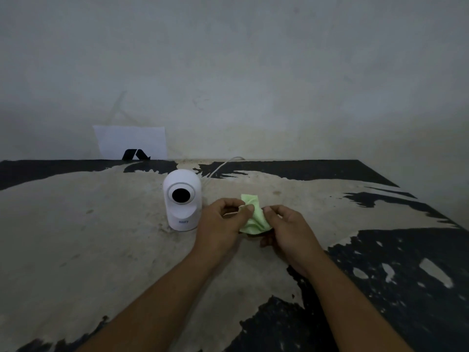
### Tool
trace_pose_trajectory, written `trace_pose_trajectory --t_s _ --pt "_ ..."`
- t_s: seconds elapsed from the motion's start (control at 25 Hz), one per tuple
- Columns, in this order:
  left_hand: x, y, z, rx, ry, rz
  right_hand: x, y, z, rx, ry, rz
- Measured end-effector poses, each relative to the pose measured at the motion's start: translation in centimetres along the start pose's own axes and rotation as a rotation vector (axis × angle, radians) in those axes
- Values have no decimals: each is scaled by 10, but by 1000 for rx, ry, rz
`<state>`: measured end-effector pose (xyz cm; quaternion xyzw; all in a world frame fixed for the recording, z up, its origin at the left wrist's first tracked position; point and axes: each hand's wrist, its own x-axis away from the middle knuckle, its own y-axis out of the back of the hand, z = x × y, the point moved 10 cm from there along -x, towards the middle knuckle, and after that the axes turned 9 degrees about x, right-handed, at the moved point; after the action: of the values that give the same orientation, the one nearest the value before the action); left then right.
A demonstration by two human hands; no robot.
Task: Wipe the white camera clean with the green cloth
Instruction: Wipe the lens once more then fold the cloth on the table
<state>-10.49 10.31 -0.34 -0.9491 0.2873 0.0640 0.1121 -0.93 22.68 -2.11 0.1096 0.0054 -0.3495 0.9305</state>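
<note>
Here, a crumpled pale green cloth (pixel 253 217) is pinched between the fingers of the left hand (pixel 220 224) and right hand (pixel 289 231), just right of the upright white domed plastic camera (pixel 182 202).

On the bench (pixel 101 237), the camera (pixel 182 202) stands at centre; the cloth (pixel 253 219) lies just beside it at 3 o'clock, a paper sheet (pixel 132 141) behind at 11 o'clock.

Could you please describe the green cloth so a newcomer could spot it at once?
On the worn table, just right of the white camera, both hands meet. The green cloth is crumpled between them, the only pale green thing there.
</note>
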Motion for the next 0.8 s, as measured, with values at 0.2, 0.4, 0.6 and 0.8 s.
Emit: trace_pose_trajectory --t_s 0.2,0.4,0.6,0.8 --pt "-7 -4 8 156 89 -15 4 0 10 166 57 0" --pt "-2 -3 1 39 -37 2 1 -11 13 93 121 65" --pt "-6 16 0 -65 -100 -100 -10 7 1 -42 31 -10" --pt "-3 13 -3 -332 -201 -80 -10 28 2 322 123 -299"
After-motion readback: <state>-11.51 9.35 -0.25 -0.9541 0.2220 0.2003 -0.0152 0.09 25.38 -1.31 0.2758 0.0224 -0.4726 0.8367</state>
